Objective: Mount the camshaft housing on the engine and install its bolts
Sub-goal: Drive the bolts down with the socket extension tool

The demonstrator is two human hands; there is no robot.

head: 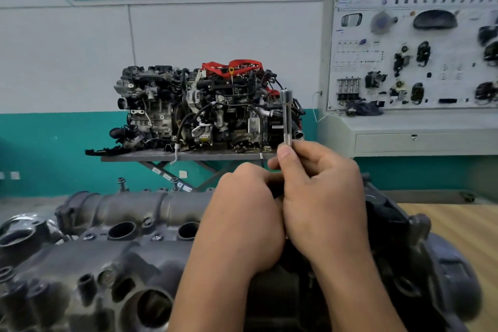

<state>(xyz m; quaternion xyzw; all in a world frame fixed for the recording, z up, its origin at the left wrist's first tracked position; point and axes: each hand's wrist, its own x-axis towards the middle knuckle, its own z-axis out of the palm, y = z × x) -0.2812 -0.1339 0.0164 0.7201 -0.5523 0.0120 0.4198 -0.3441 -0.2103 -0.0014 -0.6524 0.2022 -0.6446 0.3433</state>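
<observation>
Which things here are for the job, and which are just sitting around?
For the job:
- camshaft housing
- metal tool, gripped by the right hand
- left hand, closed beside it

Just there:
- second engine on the lift table
- training panel
- wooden bench

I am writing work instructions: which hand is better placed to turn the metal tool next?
Probably the right hand: its grip already closes around the upright metal tool. The left hand is curled low beside it; its hold is hidden.
</observation>
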